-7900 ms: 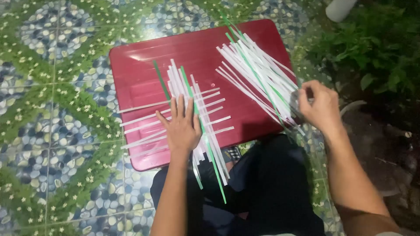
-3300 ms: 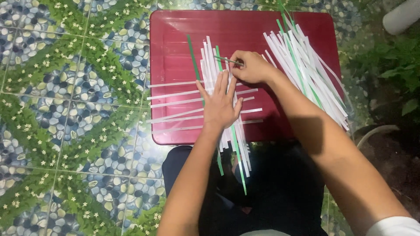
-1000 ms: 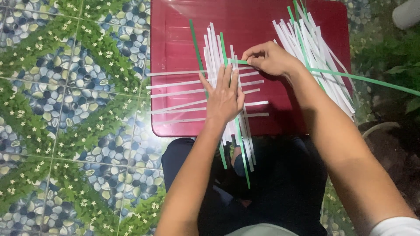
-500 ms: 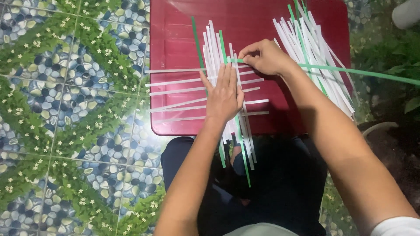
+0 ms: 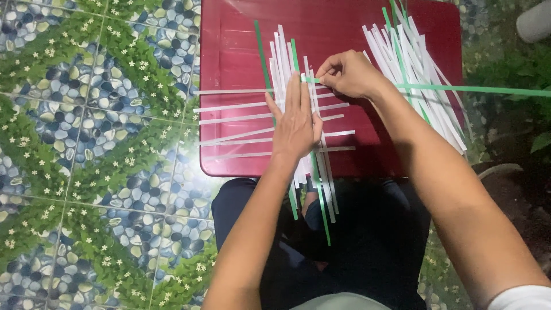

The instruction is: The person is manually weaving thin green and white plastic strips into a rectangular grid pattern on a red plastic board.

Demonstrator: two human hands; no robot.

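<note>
A dark red tray (image 5: 235, 51) lies on the patterned floor in front of my knees. On it several white and green strips (image 5: 241, 123) are crossed into a loose woven mat. My left hand (image 5: 295, 123) lies flat on the mat with its fingers spread, pressing the upright strips down. My right hand (image 5: 347, 73) pinches a long green strip (image 5: 482, 89) at the mat's upper edge. That strip runs level to the right, past the tray's edge. A loose pile of white and green strips (image 5: 419, 74) lies on the right part of the tray.
The floor (image 5: 97, 143) to the left has a pebble-and-leaf pattern. Green plants (image 5: 516, 80) and dark soil are at the right. A pale round object (image 5: 536, 20) shows at the top right corner. My dark-trousered legs (image 5: 356, 241) are below the tray.
My right hand left the loose pile, came to the mat with a green strip, and has drawn it a little further left across the upright strips. My left hand has stayed flat.
</note>
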